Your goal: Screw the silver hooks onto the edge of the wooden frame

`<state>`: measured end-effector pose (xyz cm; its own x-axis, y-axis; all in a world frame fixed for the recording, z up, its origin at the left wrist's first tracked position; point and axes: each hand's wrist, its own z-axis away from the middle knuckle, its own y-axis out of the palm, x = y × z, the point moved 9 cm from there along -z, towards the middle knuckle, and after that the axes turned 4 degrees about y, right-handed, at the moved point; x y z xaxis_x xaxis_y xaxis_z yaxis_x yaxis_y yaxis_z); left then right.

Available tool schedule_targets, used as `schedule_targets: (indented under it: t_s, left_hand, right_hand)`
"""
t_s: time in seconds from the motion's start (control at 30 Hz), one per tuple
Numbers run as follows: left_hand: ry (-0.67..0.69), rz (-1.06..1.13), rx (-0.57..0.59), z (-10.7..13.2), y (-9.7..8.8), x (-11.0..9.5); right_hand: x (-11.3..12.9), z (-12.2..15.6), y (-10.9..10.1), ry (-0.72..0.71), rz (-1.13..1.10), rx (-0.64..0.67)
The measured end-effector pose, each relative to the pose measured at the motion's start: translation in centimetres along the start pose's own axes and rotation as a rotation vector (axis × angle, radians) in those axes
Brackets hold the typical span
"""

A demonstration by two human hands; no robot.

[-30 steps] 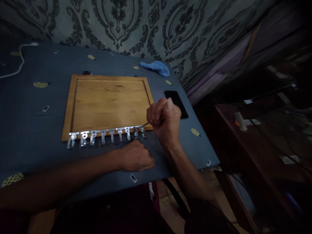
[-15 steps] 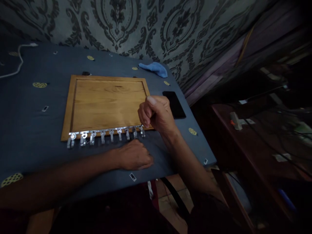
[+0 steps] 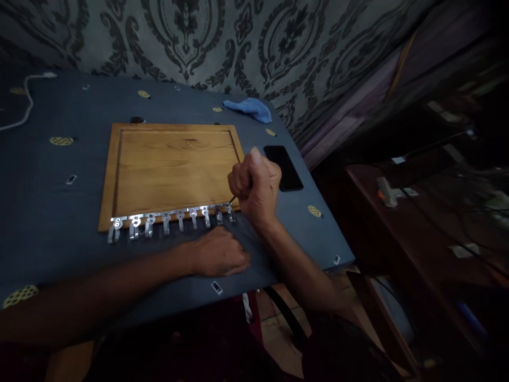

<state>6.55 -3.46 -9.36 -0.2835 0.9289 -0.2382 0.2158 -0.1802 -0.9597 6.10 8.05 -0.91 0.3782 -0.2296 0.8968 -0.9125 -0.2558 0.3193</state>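
A metal hook rail (image 3: pixel 173 215) with several silver hooks lies along the near edge of a framed wooden board (image 3: pixel 175 170). Over the rail's right end, my right hand (image 3: pixel 256 185) is closed in a fist with the thumb on top. From it the thin shaft of a screwdriver (image 3: pixel 232 200) slants down to the last hook; the handle is hidden in the fist. My left hand (image 3: pixel 220 252) is closed, knuckles up, on the cloth just below the right-hand hooks. Its fingers curl out of sight, so anything inside them is hidden.
A black phone (image 3: pixel 284 167) lies right of the board, and a blue cloth (image 3: pixel 251 109) sits behind it. A white cable (image 3: pixel 28 101) runs at the far left. The table's right edge drops off toward a dark red desk (image 3: pixel 382 212) with cluttered items.
My right fist has turned and shifted slightly right, the thumb now pointing more upward. The screwdriver's shaft shows more clearly. My left hand has stayed in place.
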Motion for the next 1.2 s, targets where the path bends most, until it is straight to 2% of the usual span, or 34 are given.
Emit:
schedule_targets:
  t_s: [0.23, 0.5, 0.7, 0.8, 1.07, 1.2]
  left_hand:
    - [0.000, 0.005, 0.009, 0.0, 0.0, 0.0]
    - [0.005, -0.005, -0.009, 0.1, -0.2, 0.0]
    - [0.012, -0.007, -0.055, 0.1, -0.5, -0.1]
    - [0.005, -0.011, -0.035, 0.1, -0.3, 0.0]
    - [-0.003, 0.001, 0.001, 0.0, -0.2, 0.0]
    - [-0.010, 0.012, -0.006, 0.0, -0.1, 0.1]
  right_hand:
    - [-1.0, -0.7, 0.1, 0.158, -0.071, 0.146]
    - [-0.4, -1.1, -0.8, 0.119, -0.107, 0.226]
    - [-0.3, -0.5, -0.4, 0.138, -0.239, 0.345]
    - [-0.2, -0.3, 0.0, 0.157, -0.245, 0.389]
    - [-0.5, -0.5, 0.3, 0.186, -0.164, 0.285]
    - [-0.5, -0.3, 0.1, 0.172, -0.139, 0.185]
